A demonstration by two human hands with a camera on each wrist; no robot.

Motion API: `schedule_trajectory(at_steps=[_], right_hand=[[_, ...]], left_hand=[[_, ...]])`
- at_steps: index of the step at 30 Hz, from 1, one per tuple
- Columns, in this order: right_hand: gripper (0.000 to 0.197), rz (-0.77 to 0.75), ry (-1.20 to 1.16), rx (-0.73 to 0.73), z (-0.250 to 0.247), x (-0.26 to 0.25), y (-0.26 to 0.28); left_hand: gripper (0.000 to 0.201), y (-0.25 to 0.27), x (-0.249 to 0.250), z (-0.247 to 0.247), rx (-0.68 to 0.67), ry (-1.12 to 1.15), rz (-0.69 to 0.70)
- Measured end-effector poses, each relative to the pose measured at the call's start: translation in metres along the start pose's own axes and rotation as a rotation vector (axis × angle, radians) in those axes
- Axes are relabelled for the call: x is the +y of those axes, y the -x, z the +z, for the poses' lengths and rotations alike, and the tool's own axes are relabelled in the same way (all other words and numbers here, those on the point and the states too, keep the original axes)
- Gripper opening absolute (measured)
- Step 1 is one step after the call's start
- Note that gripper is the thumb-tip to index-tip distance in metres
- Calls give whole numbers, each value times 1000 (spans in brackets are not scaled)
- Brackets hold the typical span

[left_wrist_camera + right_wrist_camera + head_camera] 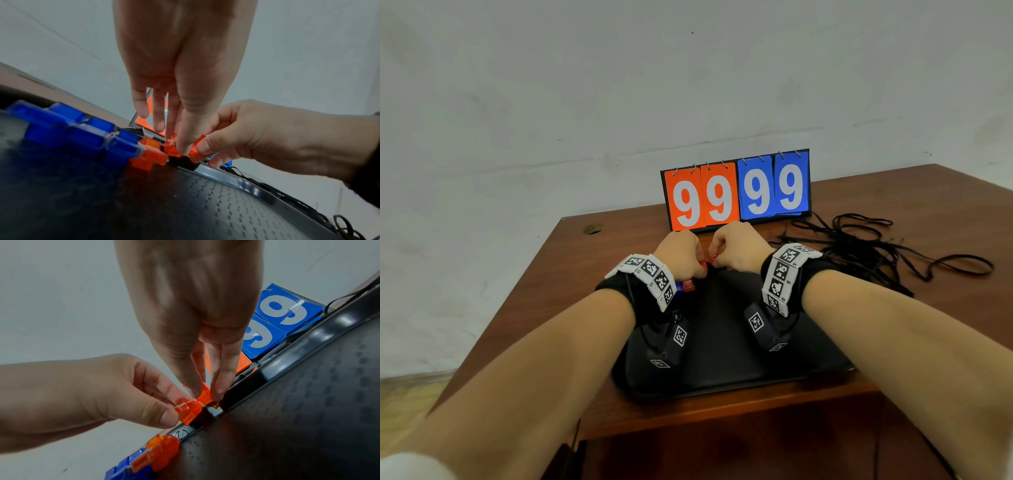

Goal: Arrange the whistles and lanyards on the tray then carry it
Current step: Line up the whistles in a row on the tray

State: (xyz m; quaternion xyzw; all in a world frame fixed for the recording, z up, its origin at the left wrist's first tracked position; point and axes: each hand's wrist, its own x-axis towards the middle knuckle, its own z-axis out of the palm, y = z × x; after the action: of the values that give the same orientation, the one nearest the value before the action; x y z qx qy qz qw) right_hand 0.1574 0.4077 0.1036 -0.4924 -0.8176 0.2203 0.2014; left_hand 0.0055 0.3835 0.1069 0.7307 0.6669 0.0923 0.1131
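Over tray, both hands' fingers pinch orange whistles

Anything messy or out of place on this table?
The black lanyards lie in a tangled heap on the table right of the tray, not on it. The whistles sit lined up along the tray's far edge.

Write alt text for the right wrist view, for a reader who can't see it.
Both hands pinch small orange whistles at the far rim of a black tray: the right hand reaches down from above onto one, the left hand holds another. A third orange whistle and blue whistles lie along the rim; a blue scoreboard stands behind.
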Motion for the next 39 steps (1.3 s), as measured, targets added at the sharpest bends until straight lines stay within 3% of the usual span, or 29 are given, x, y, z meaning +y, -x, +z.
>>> schedule_trajectory(at_steps=[9, 22, 26, 29, 35, 39], right_hand=[[14, -26, 27, -34, -3, -4, 13], [17, -16, 126, -199, 0, -5, 19], [18, -20, 135, -246, 0, -9, 20], [21, -25, 147, -226, -2, -11, 20], [41, -21, 188, -228, 0, -16, 19], [40, -8, 216, -254, 3, -21, 18]], left_hand=[[22, 14, 10, -2, -31, -25, 2], [25, 21, 14, 0, -82, -127, -42], [24, 23, 4, -4, -101, -37, -23], [18, 27, -7, -16, -35, 35, -36], [23, 37, -27, -24, 1, 89, -75], [26, 40, -34, -23, -55, 109, -72]])
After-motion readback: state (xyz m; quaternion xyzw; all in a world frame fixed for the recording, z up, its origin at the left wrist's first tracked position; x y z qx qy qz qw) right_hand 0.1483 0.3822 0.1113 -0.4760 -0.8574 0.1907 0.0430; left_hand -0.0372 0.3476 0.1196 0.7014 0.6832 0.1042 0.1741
